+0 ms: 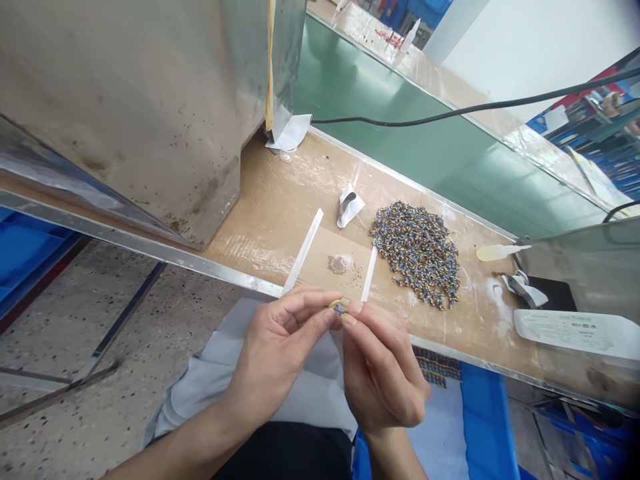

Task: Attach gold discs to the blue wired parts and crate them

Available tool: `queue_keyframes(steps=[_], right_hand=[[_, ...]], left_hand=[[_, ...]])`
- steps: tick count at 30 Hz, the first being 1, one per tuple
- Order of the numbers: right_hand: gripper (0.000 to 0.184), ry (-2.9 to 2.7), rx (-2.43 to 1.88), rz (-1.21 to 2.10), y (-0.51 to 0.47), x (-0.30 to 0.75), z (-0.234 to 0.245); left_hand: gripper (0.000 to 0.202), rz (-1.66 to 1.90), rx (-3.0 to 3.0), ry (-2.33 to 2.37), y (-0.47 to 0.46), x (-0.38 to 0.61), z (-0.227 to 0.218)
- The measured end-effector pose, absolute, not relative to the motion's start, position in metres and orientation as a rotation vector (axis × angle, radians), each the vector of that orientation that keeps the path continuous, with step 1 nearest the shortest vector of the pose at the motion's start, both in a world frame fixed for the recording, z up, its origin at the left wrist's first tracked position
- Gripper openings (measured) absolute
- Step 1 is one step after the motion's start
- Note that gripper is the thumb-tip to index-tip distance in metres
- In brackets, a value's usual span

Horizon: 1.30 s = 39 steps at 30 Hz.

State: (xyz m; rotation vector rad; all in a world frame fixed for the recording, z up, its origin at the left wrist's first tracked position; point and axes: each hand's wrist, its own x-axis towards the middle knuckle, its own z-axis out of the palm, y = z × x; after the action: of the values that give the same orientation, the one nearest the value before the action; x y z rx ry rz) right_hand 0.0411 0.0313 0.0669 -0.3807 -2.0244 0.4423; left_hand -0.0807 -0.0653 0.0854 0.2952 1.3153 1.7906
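My left hand (273,350) and my right hand (380,373) meet over my lap, just in front of the bench edge. Both pinch one small blue and gold part (339,307) between their fingertips. A large heap of the same small blue and gold parts (417,253) lies on the brown bench top (280,207) beyond my right hand. Two white strips (303,251) (369,273) lie on the bench near my hands, with a small clear round piece (341,264) between them.
A big metal housing (150,100) stands on the bench at left. A green conveyor belt (425,140) runs behind, with a black cable (450,113) across it. A crumpled white scrap (349,205), a label sheet (575,330) and a blue bin (480,420) are nearby.
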Motion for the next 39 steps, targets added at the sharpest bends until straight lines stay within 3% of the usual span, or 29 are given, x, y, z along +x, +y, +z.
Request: queue_keyframes(steps=[13, 25, 32, 39], right_hand=[[0.057, -2.055, -0.309, 0.462, 0.027, 0.042, 0.061], [0.054, -2.063, -0.315, 0.597, 0.026, 0.045, 0.068], [0.028, -1.911, -0.722, 1.024, 0.035, 0.058, 0.067], [0.02, -1.783, -0.674, 1.336, 0.039, 0.063, 0.069]], left_hand=[[0.02, 1.768, 0.626, 1.796, -0.069, -0.079, 0.086], [0.027, 1.753, 0.747, 1.89, -0.068, -0.08, 0.083], [0.026, 1.667, 0.635, 1.755, -0.068, -0.075, 0.081], [0.026, 1.621, 0.657, 1.742, -0.062, -0.063, 0.082]])
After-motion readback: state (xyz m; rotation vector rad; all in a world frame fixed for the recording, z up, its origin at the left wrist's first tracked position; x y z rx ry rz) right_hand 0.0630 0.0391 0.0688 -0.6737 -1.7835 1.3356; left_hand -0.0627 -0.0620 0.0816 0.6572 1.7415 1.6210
